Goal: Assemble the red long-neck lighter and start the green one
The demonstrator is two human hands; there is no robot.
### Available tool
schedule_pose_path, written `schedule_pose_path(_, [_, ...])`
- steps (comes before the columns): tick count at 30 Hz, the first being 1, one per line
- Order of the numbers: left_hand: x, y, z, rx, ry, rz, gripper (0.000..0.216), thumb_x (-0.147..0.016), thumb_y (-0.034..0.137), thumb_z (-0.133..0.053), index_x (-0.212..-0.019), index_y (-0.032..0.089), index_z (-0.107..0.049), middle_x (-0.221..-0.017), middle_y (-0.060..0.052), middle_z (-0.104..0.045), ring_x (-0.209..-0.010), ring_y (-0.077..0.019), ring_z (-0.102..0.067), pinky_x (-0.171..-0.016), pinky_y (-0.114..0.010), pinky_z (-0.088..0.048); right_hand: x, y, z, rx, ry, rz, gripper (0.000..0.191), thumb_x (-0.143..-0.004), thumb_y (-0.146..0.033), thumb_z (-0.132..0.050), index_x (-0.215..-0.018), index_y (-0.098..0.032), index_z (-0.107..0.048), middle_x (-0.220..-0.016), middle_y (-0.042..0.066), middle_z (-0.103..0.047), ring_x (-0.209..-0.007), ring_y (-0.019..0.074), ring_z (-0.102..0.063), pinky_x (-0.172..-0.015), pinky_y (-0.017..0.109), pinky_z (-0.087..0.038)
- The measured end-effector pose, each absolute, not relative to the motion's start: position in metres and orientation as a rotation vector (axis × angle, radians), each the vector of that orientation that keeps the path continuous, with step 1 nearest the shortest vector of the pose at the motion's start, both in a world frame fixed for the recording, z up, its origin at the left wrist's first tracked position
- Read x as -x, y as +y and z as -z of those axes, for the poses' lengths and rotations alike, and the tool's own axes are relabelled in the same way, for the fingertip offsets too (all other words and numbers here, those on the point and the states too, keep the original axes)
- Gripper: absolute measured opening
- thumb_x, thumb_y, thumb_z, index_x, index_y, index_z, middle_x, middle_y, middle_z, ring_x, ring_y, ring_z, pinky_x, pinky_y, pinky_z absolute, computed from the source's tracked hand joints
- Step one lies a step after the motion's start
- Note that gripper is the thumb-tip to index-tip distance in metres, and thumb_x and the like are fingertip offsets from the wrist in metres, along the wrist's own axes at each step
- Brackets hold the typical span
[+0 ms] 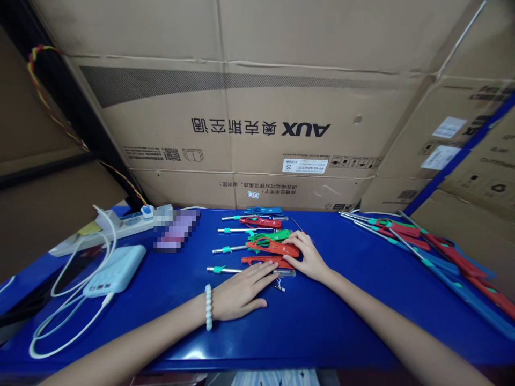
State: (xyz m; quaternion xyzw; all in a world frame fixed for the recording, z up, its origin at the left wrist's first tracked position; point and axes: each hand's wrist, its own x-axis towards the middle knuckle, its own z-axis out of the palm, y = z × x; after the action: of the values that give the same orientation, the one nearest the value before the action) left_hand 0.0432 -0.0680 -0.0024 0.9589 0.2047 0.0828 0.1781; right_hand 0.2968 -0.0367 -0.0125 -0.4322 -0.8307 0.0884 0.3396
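Now both hands, left [241, 292] and right [306, 257], lie spread on the lighters [265, 247].

1. Single head camera sat above the blue table [322, 321]'s near edge; it looked forward and down, close in.
2. It faced the cardboard boxes [257, 107] behind; no second view.

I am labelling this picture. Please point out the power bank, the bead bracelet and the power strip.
power bank [116, 271], head view, middle of its top face
bead bracelet [208, 306], head view, beads on the left wrist
power strip [131, 220], head view, its socket face
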Motion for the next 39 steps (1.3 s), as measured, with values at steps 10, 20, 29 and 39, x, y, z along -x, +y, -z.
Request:
schedule_pose_path(10, [-0.033,-0.097,-0.005,-2.647,0.545,-0.227,0.061,-0.094,0.039,-0.046,-0.146,0.024,-0.018,-0.152,-0.008,-0.018,-0.139,-0.0255,-0.018,-0.113,-0.044,-0.025,-0.296,-0.037,0.012,1.076,-2.237,-0.266,0.022,-0.081,-0.03,-0.062,-0.101,-0.022,-0.059,-0.098,0.007,-0.052,-0.097,0.0242,-0.05,-0.086,0.041,-0.039])
schedule_pose_path(20, [-0.036,-0.108,-0.008,-2.654,0.617,-0.188,0.06,-0.094,0.037,-0.045,-0.146,0.022,-0.02,-0.153,-0.008,-0.016,-0.14,-0.025,-0.017,-0.113,-0.043,-0.023,-0.294,-0.041,0.011,1.098,-2.342,-0.234,0.039,-0.078,-0.034,-0.068,-0.114,-0.023,-0.058,-0.105,0.009,-0.052,-0.1,0.0254,-0.048,-0.089,0.043,-0.037])
schedule_pose_path(29, [-0.039,-0.096,-0.019,-2.711,0.686,-0.357,0.047,-0.096,0.03,-0.042,-0.141,0.023,-0.031,-0.145,-0.008,-0.037,-0.134,-0.0251,-0.029,-0.11,-0.045,-0.023,-0.299,-0.055,-0.027,0.954,-2.521,-0.515,0.005,-0.085,-0.023,-0.059,-0.082,-0.019,-0.06,-0.085,0.002,-0.06,-0.086,0.0183,-0.054,-0.084,0.035,-0.036])
schedule_pose_path(39, [-0.075,-0.029,-0.023,-3.024,0.759,-0.501,0.013,-0.091,0.017,-0.052,-0.096,0.017,-0.064,-0.097,-0.006,-0.059,-0.094,-0.0215,-0.047,-0.081,-0.034,-0.033,-0.282,-0.078,-0.025,0.974,-2.794,-0.472,0.019,-0.071,-0.027,-0.076,-0.081,-0.018,-0.062,-0.084,0.002,-0.062,-0.086,0.0201,-0.054,-0.086,0.037,-0.033])
